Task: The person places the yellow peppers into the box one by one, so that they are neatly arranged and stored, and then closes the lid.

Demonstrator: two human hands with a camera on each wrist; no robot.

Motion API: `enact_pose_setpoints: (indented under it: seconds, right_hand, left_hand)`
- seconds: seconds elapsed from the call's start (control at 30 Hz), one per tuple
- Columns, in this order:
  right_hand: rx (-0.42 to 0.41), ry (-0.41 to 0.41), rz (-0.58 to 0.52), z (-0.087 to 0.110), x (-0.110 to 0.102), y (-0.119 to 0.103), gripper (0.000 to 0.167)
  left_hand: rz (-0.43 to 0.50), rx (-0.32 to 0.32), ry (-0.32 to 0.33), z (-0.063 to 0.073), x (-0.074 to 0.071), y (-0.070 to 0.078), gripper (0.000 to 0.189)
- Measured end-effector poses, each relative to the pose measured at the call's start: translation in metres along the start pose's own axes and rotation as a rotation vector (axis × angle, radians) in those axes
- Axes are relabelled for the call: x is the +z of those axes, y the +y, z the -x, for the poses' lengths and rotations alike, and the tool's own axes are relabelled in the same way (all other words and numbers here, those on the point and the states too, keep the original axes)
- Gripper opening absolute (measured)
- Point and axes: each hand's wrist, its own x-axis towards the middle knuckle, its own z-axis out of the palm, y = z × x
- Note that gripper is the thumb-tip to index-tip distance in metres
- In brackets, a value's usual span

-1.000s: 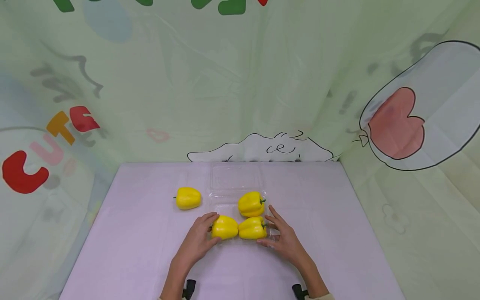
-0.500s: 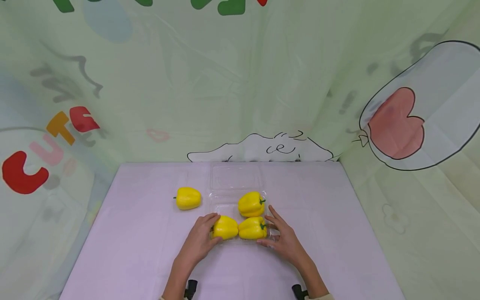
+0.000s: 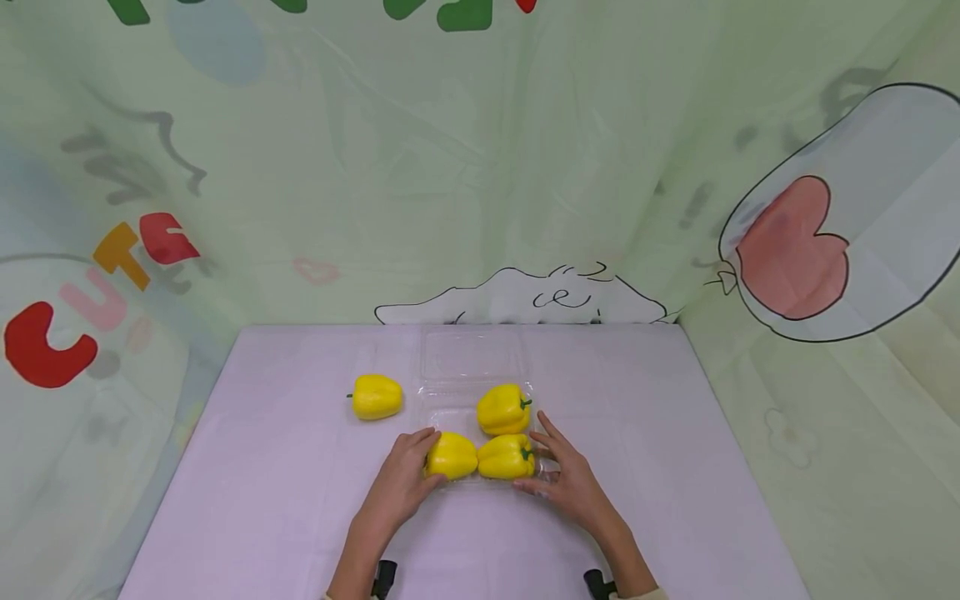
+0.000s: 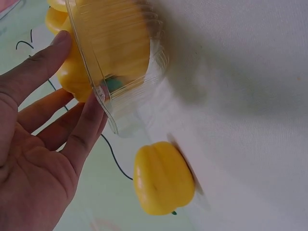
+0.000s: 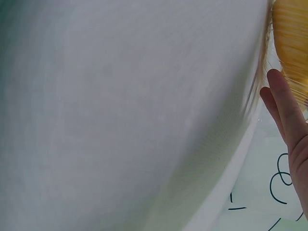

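A clear plastic clamshell box [image 3: 444, 417] lies unfolded on the table, its lid half toward the back. My left hand [image 3: 397, 479] holds a yellow bell pepper [image 3: 454, 456] at the box's front left, thumb at the near side, fingers at the far side; its stem end is hidden. Touching that one is a second bell pepper [image 3: 504, 457] at front right, and behind it sits a third bell pepper [image 3: 502, 409]. At the right wall, my right hand [image 3: 572, 479] has its fingers spread, fingertips [image 5: 274, 74] against the clear plastic in the right wrist view.
Another yellow bell pepper [image 3: 377, 397] lies on the pale table [image 3: 285, 500], left of the box, with its stem pointing left. A printed light green curtain [image 3: 450, 183] rises behind the table and along both sides.
My left hand has shifted slightly to the right, and the bell pepper in it has moved a little with it. The right hand stays in place.
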Motion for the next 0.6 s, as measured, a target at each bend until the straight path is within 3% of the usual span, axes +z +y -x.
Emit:
enact_pose_setpoints:
  seconds: [0.2,0.6]
  right_hand:
    - [0.006,-0.01,-0.003,-0.0002,-0.0008,0.0012,0.088]
    - [-0.018,-0.009,-0.004,0.0006,-0.0007,-0.0004,0.087]
  left_hand:
    - [0.003,-0.023,-0.018,-0.001,0.0005,0.0017,0.065]
    - [-0.069,0.03,0.008,0.0018,0.0032,0.0022,0.066]
